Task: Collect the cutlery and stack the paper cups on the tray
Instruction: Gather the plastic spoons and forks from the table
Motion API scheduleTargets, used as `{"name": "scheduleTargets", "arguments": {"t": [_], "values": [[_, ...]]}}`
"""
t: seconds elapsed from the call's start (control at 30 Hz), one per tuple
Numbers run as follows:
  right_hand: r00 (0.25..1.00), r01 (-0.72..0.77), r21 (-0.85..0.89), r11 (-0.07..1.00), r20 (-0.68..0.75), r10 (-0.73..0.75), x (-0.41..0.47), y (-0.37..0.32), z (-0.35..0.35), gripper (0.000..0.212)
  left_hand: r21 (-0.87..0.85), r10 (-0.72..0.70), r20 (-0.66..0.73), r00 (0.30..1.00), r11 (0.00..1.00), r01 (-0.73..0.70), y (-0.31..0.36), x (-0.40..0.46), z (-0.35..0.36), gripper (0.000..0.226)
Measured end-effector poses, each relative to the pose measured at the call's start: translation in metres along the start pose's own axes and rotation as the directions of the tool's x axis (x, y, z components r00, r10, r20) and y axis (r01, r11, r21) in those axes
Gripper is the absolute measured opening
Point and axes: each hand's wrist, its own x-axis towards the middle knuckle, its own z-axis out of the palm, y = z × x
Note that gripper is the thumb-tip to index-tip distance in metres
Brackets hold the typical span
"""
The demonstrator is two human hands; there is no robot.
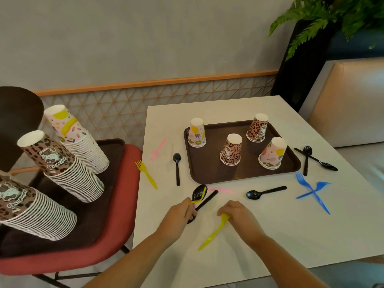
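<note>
A brown tray on the white table carries several upside-down paper cups, two fruit-print and two leopard-print. My left hand is shut on a bundle of cutlery: black spoons and a yellow piece. My right hand grips a yellow fork by its head end, handle pointing toward me. Loose on the table lie a pink fork, a yellow fork, black spoons, crossed blue forks and a pink piece.
A red chair to the left holds a second brown tray with three tall leaning stacks of paper cups. A beige bench seat and a plant stand at the right. A wall runs behind the table.
</note>
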Motion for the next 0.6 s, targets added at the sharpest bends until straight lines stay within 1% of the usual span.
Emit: {"name": "scheduleTargets", "arguments": {"t": [0.13, 0.2, 0.23, 0.27, 0.3, 0.37, 0.43, 0.5, 0.57, 0.6], "values": [[0.995, 0.064, 0.043, 0.997, -0.084, -0.06, 0.028, -0.031, 0.002, 0.027, -0.117, -0.038, 0.034, 0.999, 0.992, 0.042, 0.0, 0.001, -0.001, 0.021], [0.996, 0.078, 0.023, 0.997, -0.053, -0.076, 0.04, -0.042, 0.002, 0.027, -0.22, -0.077, 0.036, 0.996, 0.972, 0.083, 0.004, -0.001, -0.003, 0.021], [0.996, 0.074, 0.016, 0.997, -0.043, -0.074, 0.046, -0.046, 0.004, 0.027, -0.226, -0.083, 0.03, 0.996, 0.97, 0.087, 0.003, -0.001, -0.005, 0.021], [0.996, 0.073, 0.027, 0.997, -0.054, -0.072, 0.052, -0.048, 0.004, 0.026, -0.191, -0.072, 0.005, 0.997, 0.979, 0.071, 0.001, 0.001, -0.006, 0.021], [0.995, 0.066, 0.055, 0.996, -0.08, -0.061, 0.055, -0.051, 0.005, 0.025, -0.149, -0.058, -0.022, 0.998, 0.987, 0.054, -0.003, 0.003, -0.008, 0.021], [0.993, 0.023, 0.126, 0.992, -0.119, -0.008, 0.06, -0.051, 0.007, 0.028, -0.134, -0.048, -0.072, 0.996, 0.99, 0.038, -0.013, 0.007, -0.015, 0.022], [0.998, -0.012, 0.118, 0.993, -0.067, 0.02, 0.062, -0.046, 0.012, 0.036, -0.17, -0.077, -0.109, 0.991, 0.984, 0.057, -0.021, 0.01, -0.022, 0.022], [0.999, -0.002, -0.01, 1.0, 0.049, 0.003, 0.062, -0.036, 0.019, 0.041, -0.227, -0.116, -0.147, 0.982, 0.971, 0.081, -0.027, 0.011, -0.027, 0.026], [0.987, 0.061, -0.113, 0.992, 0.154, -0.044, 0.06, -0.031, 0.024, 0.039, -0.298, -0.158, -0.188, 0.969, 0.95, 0.097, -0.03, 0.013, -0.032, 0.031], [0.982, 0.092, -0.131, 0.987, 0.174, -0.069, 0.061, -0.03, 0.026, 0.034, -0.308, -0.168, -0.207, 0.964, 0.946, 0.099, -0.03, 0.014, -0.035, 0.032]]}}
